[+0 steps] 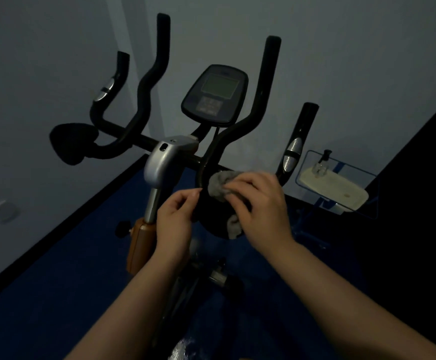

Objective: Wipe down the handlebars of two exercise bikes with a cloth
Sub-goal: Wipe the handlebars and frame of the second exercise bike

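Head view, dim room, looking down over an exercise bike [159,162] that stands on a dark blue floor [56,294] against a pale wall [354,61]. At the far left of the bike a black padded rest [71,144] sits on the end of the crossbar, and a short black grip with a silver sensor patch [106,87] curves upward behind it. Next to the right, the tall left handlebar [149,81] bends up toward the top edge. A silver stem clamp [165,157] sits at the middle of the bar above an orange-brown post cover [140,245]. The left hand [175,216] is just beside the black bar below the clamp, its fingers [185,197] curled inward with thumb and forefinger close together; whether they pinch anything I cannot tell. The console [215,96] with its grey screen tilts toward the camera above. The grey cloth [218,187] is bunched against the lower curve of the right handlebar [261,100], with a tail hanging below. The right hand [261,203] grips it, fingers [240,188] curled over the cloth and pressing it to the bar. Further right stands a short grip with silver sensor pads [293,152]. Near the right edge a white tray [336,190] rests on a blue frame, carrying a small pump bottle [322,162].
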`<state>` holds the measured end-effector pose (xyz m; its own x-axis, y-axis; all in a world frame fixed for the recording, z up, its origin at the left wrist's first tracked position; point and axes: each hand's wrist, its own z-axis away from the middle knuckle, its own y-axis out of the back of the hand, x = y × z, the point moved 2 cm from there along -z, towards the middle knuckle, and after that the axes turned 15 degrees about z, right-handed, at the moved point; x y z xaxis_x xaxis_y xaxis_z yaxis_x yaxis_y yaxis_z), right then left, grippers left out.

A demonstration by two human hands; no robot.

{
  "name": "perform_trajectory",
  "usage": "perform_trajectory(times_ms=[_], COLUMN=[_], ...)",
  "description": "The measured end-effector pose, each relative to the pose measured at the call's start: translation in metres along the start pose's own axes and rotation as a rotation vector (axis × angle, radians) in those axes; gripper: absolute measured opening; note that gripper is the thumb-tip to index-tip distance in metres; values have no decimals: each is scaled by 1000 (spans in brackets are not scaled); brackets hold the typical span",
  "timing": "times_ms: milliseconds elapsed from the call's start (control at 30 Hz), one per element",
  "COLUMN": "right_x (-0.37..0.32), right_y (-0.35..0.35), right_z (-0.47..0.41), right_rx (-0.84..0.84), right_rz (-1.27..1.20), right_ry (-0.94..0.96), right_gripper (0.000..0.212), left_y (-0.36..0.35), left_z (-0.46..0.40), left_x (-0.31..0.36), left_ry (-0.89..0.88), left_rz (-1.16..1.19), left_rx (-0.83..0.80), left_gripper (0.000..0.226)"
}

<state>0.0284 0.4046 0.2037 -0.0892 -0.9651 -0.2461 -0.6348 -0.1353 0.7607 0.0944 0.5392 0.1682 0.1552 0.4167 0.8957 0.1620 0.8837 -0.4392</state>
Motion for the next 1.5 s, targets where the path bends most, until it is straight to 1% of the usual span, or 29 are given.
perform_trajectory(times_ms=[67, 133, 267, 300, 333, 367, 467, 500, 567, 600, 633, 667, 700, 767, 800, 833, 867, 900, 967, 1067, 1133, 1167, 1233, 1300, 1367, 1433, 1467, 1500], right_x=[-10, -17, 4, 9, 10, 5, -20, -26, -24, -18, -11, -4, 5, 28, 39, 46, 50, 51, 54, 82, 97, 99, 85, 65, 52, 54, 60, 67], right_y=[-4, -6, 12, 16, 17, 15, 5, 2, 8, 14, 20, 29, 39, 51, 52, 48, 41, 32, 15, 15, 15, 11, -8, -33, -50, -49, -46, -42], right_z=[-7, -2, 13, 6, -3, -10, -2, 10, 30, 30, 24, 14, 1, -27, -38, -47, -55, -58, -50, -40, -42, -43, -53, -72, -91, -88, -81, -74], right_rx=[-77, -109, -262, -315, -354, -363, -283, -282, -323, -336, -325, -278, -204, -85, -52, -54, -89, -161, -287, -281, -299, -323, -421, -535, -650, -676, -665, -645], right_rz=[52, 180, 294, 313, 338, 363, 363, 346, 344, 316, 254, 169, 82, -40, -40, -12, 42, 116, 235, 214, 180, 217, 358, 385, 300, 248, 236, 235], right_ry=[35, 143, 620, 698, 710, 657, 353, 336, 466, 494, 454, 345, 195, -57, -128, -161, -154, -110, 76, 376, 495, 533, 536, 490, 457, 535, 572, 588], right_gripper=[13, 12, 17, 19, 21, 21, 16, 13, 11, 10, 12, 15, 15, 8, 8, 10, 13, 17, 26, 16, 25, 31, 38, 36, 37, 28, 28, 33], left_y=[1, 2, 2, 2, 1, 1, 2, 2, 2, 1, 0, -1, -3, -9, -14, -20, -27, -35, -50, -60, -61, -61, -61, -62, -63, -63, -63, -63], left_z=[4, 6, 5, 4, 4, 3, 4, 3, 1, -1, -3, -5, -6, -5, -4, -3, -3, -4, -5, -5, -5, -5, -5, -4, -5, -5, -4, -5], left_x=[0, 2, 5, 6, 6, 6, 2, 1, 0, 0, 0, -1, -1, -4, -5, -6, -6, -5, -6, -11, -16, -18, -19, -19, -18, -19, -20, -20], left_ry=[37, 68, 109, 106, 102, 95, 74, 68, 61, 52, 40, 28, 13, -43, -86, -147, -229, -327, -511, -640, -678, -685, -689, -699, -703, -696, -692, -690], left_rz=[29, 62, 94, 84, 76, 72, 92, 100, 92, 82, 69, 50, 22, -45, -92, -156, -244, -355, -574, -749, -796, -808, -811, -823, -845, -855, -851, -845], left_rx=[15, 16, 32, 32, 32, 32, 32, 30, 35, 41, 47, 53, 63, 92, 106, 115, 123, 137, 186, 317, 364, 371, 391, 418, 432, 436, 436, 434], left_gripper=[19, 20, 24, 25, 25, 26, 24, 23, 23, 22, 22, 21, 21, 22, 22, 20, 17, 13, 9, 11, 13, 14, 15, 15, 15, 16, 16, 16])
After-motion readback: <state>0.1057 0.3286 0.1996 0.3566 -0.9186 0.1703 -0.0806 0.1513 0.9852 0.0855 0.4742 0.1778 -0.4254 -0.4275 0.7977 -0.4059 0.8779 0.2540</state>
